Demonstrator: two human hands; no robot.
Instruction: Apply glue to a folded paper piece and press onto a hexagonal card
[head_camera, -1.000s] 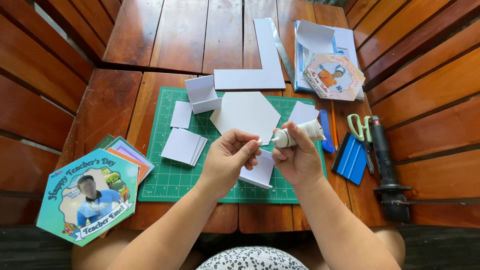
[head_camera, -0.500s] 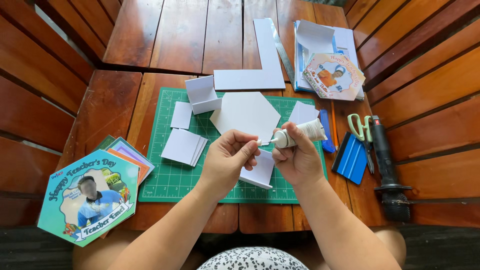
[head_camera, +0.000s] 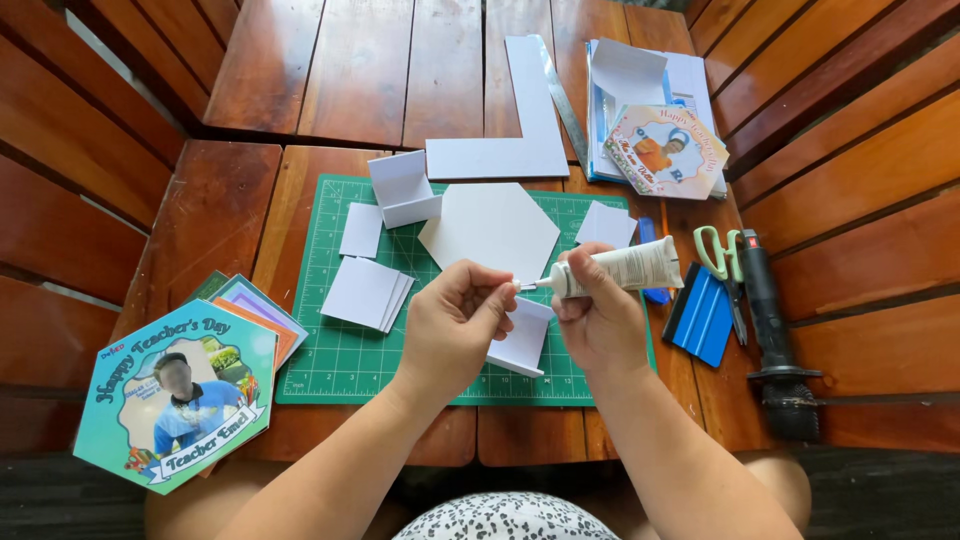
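Over the green cutting mat (head_camera: 340, 360), the right hand (head_camera: 598, 318) is wrapped around a white glue tube (head_camera: 625, 268), its nozzle pointing left toward the left hand (head_camera: 452, 325). The left fingers (head_camera: 490, 295) are pinched together on a small folded white card piece (head_camera: 520, 340), which hangs just below and between the two hands. The nozzle tip sits right at the left fingertips, at the card's upper edge. Judging by the layout, gluing is midway: one open white card box (head_camera: 402, 188) stands formed, while a white hexagon (head_camera: 490, 228), a stack of white squares (head_camera: 365, 292) and loose squares lie unassembled. Printed hexagon cards (head_camera: 175, 395) lie at the left.
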